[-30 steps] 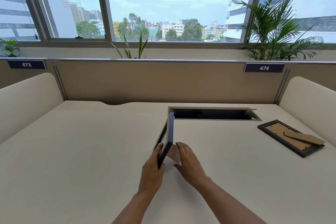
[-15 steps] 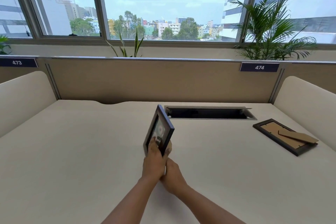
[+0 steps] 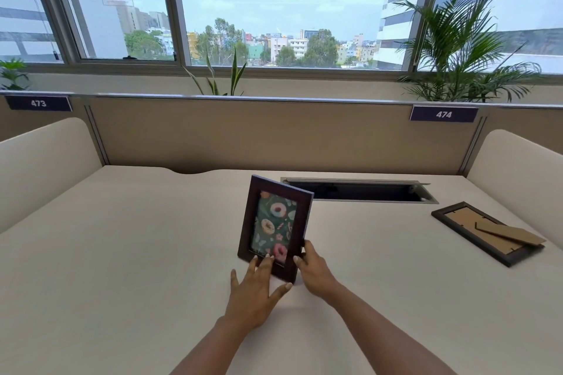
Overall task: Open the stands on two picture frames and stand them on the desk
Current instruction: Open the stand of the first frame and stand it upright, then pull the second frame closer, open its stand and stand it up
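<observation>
A dark wooden picture frame (image 3: 300,216) with a doughnut print stands upright on the cream desk (image 3: 122,253), its front turned toward me. My left hand (image 3: 257,286) lies flat against its lower front edge, fingers spread. My right hand (image 3: 313,268) grips its lower right side from behind. Its stand is hidden behind it. A second dark frame (image 3: 457,219) lies face down at the right of the desk, its cardboard stand (image 3: 511,234) lifted slightly off the back.
An open cable slot (image 3: 359,190) is cut into the desk just behind the upright frame. Padded cream dividers (image 3: 45,161) rise at both sides, and a tan partition (image 3: 274,134) closes the back. Plants stand beyond it by the window.
The frame has turned from edge-on to facing me and now stands on the desk. My left hand moved from its edge to its front; my right hand went behind it.
</observation>
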Available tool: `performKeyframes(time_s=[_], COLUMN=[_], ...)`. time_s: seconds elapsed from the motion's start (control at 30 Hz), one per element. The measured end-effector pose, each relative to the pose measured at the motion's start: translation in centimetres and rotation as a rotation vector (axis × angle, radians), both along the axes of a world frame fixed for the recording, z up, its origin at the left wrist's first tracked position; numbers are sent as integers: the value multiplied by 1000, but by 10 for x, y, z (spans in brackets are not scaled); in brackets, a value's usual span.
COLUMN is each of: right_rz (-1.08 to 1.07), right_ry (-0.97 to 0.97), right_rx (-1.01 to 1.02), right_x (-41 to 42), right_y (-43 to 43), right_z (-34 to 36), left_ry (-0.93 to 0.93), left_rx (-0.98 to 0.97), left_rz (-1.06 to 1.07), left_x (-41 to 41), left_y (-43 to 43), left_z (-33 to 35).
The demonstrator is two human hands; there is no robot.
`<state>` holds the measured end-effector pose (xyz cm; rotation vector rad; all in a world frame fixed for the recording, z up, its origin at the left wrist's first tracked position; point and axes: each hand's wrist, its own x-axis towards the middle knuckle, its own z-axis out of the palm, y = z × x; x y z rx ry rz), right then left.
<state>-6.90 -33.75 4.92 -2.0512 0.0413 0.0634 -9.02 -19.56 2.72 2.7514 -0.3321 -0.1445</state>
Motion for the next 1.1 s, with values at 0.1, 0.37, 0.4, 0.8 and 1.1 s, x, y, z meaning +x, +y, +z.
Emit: performKeyframes(time_s=[0.1, 0.37, 0.4, 0.8, 1.1], right_rz=[-19, -98, -93, 0, -135], right_ry=[9, -7, -21, -30, -30], right_rx=[-45, -298, -272, -667, -768], right_x=[7, 8, 5, -31, -28], right_y=[-3, -4, -2, -17, -107], right_z=[-1, -16, -19, -50, -52], left_ry=[-19, 62, 67, -82, -67], left_rx=[145, 211, 191, 206, 29], left_rz=[-47, -54, -51, 50, -232], left_x=[0, 8, 9, -12, -18], left_y=[-6, -12, -12, -25, -94], left_z=[-3, -12, -14, -36, -26])
